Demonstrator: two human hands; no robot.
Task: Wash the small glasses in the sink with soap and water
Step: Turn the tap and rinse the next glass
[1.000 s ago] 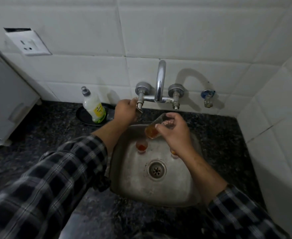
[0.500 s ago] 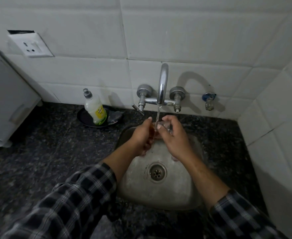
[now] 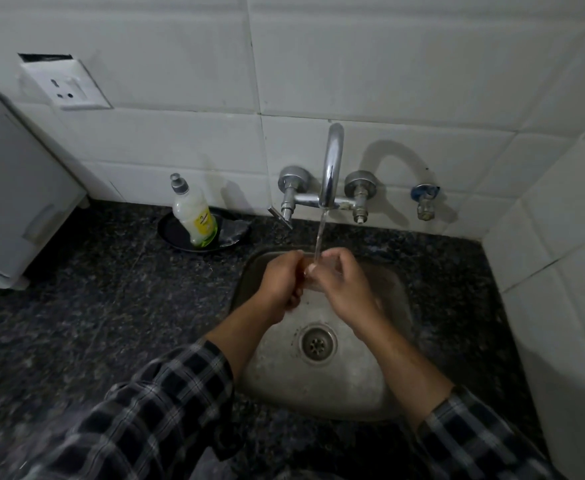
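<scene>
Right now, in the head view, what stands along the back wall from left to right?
White appliance → dish soap bottle → left tap handle → faucet spout → right tap handle → blue-capped wall valve.

I see a small home kitchen: a steel sink (image 3: pixel 284 382) set in a dark speckled stone desk (image 3: pixel 111 289), wall tap (image 3: pixel 332 157) above, white tiles (image 3: pixel 353 64), dish-soap bottle (image 3: pixel 196 216) at the desk's back edge, wall socket (image 3: pixel 63 85).

Your left hand (image 3: pixel 279 280) and right hand (image 3: pixel 344 284) meet under the tap (image 3: pixel 331 168)'s stream (image 3: pixel 320 233) over the sink (image 3: pixel 318 386), both curled round a mostly hidden small glass (image 3: pixel 315 277).
</scene>
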